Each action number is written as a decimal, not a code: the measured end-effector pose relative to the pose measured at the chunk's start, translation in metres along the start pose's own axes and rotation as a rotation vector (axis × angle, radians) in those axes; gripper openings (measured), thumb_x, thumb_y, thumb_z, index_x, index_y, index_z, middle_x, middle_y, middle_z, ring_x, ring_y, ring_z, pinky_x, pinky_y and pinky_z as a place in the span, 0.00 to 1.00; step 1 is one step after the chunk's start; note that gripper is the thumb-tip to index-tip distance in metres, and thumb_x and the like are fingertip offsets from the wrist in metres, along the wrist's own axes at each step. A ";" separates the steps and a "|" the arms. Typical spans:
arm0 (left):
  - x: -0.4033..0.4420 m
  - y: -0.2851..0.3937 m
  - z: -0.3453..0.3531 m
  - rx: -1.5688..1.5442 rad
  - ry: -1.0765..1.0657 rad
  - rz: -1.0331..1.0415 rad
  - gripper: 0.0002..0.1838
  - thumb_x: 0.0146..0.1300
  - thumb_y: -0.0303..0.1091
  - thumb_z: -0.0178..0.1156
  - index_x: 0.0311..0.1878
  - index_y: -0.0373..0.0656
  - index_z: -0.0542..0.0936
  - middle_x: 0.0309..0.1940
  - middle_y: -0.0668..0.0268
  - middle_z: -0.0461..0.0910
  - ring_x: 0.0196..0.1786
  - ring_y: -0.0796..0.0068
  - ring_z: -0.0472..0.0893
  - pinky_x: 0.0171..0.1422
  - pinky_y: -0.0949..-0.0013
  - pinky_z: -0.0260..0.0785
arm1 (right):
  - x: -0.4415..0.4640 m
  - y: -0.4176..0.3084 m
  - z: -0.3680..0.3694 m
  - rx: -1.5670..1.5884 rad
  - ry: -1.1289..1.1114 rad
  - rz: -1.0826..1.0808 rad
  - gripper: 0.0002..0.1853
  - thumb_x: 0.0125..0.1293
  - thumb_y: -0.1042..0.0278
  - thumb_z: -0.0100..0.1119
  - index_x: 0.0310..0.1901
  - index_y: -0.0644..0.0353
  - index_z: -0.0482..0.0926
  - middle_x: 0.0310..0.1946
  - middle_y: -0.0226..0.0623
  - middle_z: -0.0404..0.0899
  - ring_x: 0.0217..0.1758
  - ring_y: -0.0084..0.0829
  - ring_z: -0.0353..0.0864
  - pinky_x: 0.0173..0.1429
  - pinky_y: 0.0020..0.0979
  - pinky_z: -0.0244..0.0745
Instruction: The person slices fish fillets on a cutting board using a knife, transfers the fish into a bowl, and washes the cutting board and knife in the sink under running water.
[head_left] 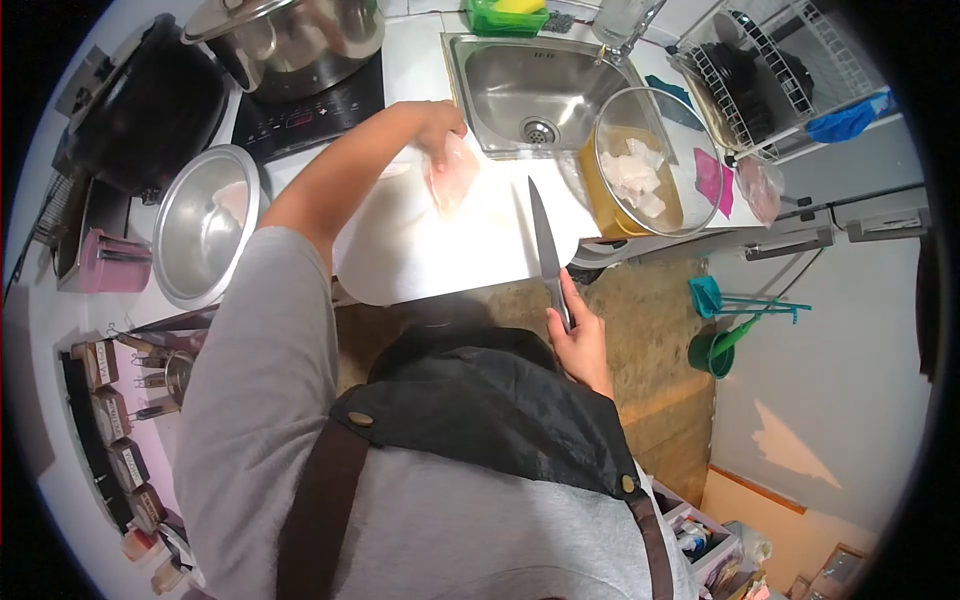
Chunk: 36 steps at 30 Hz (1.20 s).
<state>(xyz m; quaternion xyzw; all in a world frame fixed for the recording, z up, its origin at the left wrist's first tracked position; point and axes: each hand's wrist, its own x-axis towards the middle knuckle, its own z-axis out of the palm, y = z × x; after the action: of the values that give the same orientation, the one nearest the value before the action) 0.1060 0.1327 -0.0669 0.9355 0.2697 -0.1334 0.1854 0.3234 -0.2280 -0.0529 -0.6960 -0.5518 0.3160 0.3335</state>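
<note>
My left hand [437,132] is closed on a pale pink slab of raw meat, which looks like chicken breast [456,178], at the far side of the white cutting board [400,255]. A thin pale scrap [397,170] lies on the board beside that wrist. In my right hand [582,345] is the handle of a kitchen knife [544,235], its blade pointing away from me over the board's right part. A clear bowl [712,185] to the right holds several pale meat pieces [634,178]. Another pink piece [232,200] lies in the metal bowl [185,250] on the left.
Behind the board is a steel sink [490,90] with a faucet [620,48]. A large steel pot [300,50] stands on the black induction cooktop [310,120], next to a black pot [150,110]. At the right back stands a white dish rack [770,70].
</note>
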 end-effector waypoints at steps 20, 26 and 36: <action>-0.036 0.067 0.032 -0.520 0.318 0.010 0.13 0.53 0.37 0.66 0.36 0.39 0.75 0.30 0.64 0.77 0.37 0.73 0.75 0.44 0.69 0.67 | -0.003 0.047 -0.024 0.197 0.005 0.051 0.31 0.61 0.74 0.55 0.67 0.45 0.62 0.24 0.38 0.76 0.22 0.17 0.66 0.29 0.21 0.66; -0.076 0.103 0.075 -0.521 0.998 -0.371 0.07 0.52 0.32 0.64 0.32 0.39 0.79 0.30 0.60 0.79 0.34 0.65 0.78 0.43 0.67 0.70 | 0.032 0.021 -0.008 -0.206 -0.144 -0.459 0.30 0.63 0.71 0.55 0.67 0.41 0.62 0.39 0.43 0.80 0.34 0.42 0.81 0.38 0.36 0.75; -0.080 0.163 0.147 -0.362 1.270 -0.320 0.06 0.53 0.24 0.61 0.35 0.39 0.80 0.38 0.60 0.80 0.45 0.59 0.77 0.48 0.63 0.70 | 0.067 -0.010 0.014 -0.514 -0.299 -0.394 0.28 0.64 0.67 0.51 0.66 0.39 0.62 0.31 0.50 0.77 0.30 0.53 0.78 0.36 0.48 0.73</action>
<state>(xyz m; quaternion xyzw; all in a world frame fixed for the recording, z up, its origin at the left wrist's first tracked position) 0.1087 -0.0929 -0.1258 0.7350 0.4796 0.4633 0.1226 0.3192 -0.1592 -0.0581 -0.5836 -0.7795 0.1948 0.1175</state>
